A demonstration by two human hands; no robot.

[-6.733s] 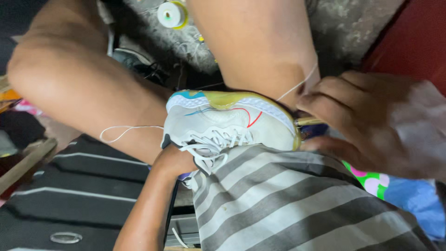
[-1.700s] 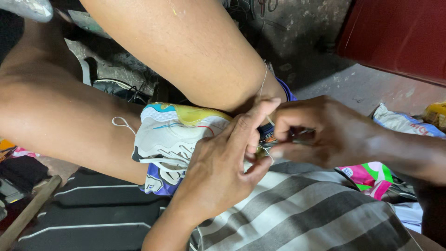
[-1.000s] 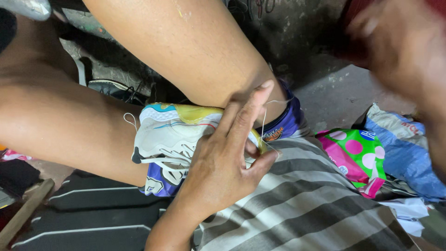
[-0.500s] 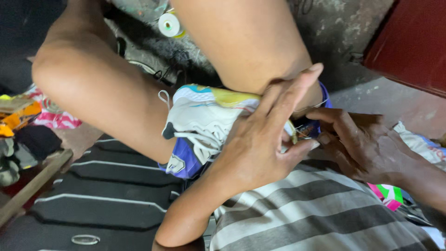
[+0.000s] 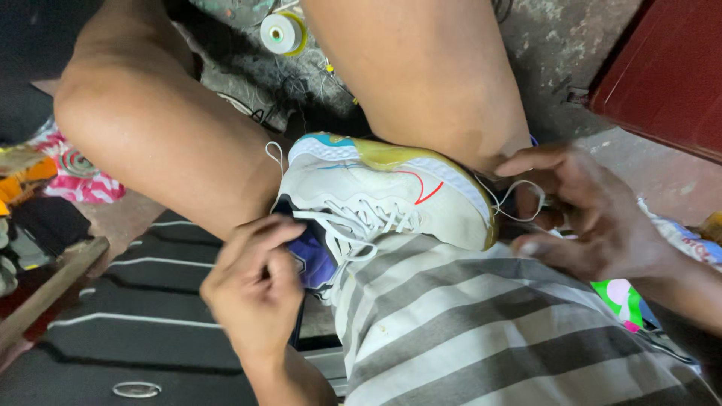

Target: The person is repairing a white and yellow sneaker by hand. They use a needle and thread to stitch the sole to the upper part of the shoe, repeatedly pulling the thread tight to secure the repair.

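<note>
Two hands work on a white shoe at the frame's centre.
The left hand grips its purple heel; the right hand pinches a thread at the toe, between the knees.

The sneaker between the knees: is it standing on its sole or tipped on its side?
Tipped on its side. The sneaker shows its laces facing the camera, its sole edge turned up toward the legs.

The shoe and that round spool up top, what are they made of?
The shoe looks like white woven fabric with cord laces and a glossy yellowish rubbery sole edge. The spool seems pale plastic wound with light thread. The left hand grips the shoe's heel end.
</note>
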